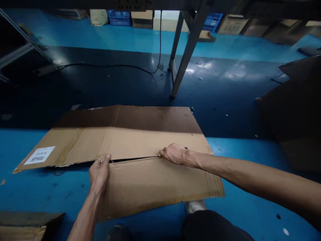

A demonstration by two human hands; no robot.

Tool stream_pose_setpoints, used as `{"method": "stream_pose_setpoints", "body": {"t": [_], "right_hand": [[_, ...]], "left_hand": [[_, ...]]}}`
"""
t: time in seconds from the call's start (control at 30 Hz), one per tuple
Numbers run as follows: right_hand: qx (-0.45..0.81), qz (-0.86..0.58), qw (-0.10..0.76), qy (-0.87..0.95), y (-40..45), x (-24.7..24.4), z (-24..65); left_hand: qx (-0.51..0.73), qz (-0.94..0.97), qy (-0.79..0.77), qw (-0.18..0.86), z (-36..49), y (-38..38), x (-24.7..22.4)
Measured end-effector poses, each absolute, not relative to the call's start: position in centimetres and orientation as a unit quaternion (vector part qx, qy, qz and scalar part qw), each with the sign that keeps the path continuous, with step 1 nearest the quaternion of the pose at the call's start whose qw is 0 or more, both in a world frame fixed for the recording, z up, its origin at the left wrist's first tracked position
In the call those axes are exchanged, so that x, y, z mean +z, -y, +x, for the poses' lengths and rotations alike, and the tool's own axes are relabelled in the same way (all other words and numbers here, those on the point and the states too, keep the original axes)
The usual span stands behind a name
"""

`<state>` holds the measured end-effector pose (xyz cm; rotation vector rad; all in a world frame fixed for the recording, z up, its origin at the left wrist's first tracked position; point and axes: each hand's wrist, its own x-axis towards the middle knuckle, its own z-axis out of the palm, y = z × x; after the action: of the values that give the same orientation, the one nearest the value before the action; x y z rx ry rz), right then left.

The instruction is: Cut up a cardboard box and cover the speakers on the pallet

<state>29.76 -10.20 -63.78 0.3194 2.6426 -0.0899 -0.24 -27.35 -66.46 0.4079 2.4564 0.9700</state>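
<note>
A large flattened cardboard sheet (pixel 155 140) lies on the floor in front of me, with a white printed label (pixel 39 155) at its left end. A long slit runs across it from the left and ends at my right hand (pixel 173 153). That hand is closed around a utility knife (pixel 159 155); only a bit of yellow-green and a dark end show. With thumb on top, my left hand (pixel 99 170) grips the near cardboard flap (pixel 150 180) at the slit's edge. Its other fingers are partly hidden.
A metal table leg (pixel 187 50) stands beyond the sheet, and a black cable (pixel 107 66) trails across the floor. Blue crates (pixel 119 17) and cartons line the back. Dark cardboard (pixel 293 117) stands at right; another cardboard piece (pixel 22 231) sits at lower left.
</note>
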Motion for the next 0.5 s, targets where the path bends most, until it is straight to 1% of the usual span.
{"method": "stream_pose_setpoints", "body": {"t": [0.13, 0.27, 0.5], "right_hand": [[-0.023, 0.111, 0.256, -0.960, 10.0, -62.6, 30.1], [-0.022, 0.110, 0.278, -0.954, 9.9, -61.5, 31.3], [-0.013, 0.126, 0.304, -0.944, 9.6, -62.0, 34.4]], "left_hand": [[0.304, 0.157, -0.918, 0.199, -0.4, 26.6, -65.7], [0.280, 0.182, -0.921, 0.200, -0.3, 25.5, -65.3], [0.267, 0.199, -0.924, 0.188, -0.6, 24.3, -65.9]]}}
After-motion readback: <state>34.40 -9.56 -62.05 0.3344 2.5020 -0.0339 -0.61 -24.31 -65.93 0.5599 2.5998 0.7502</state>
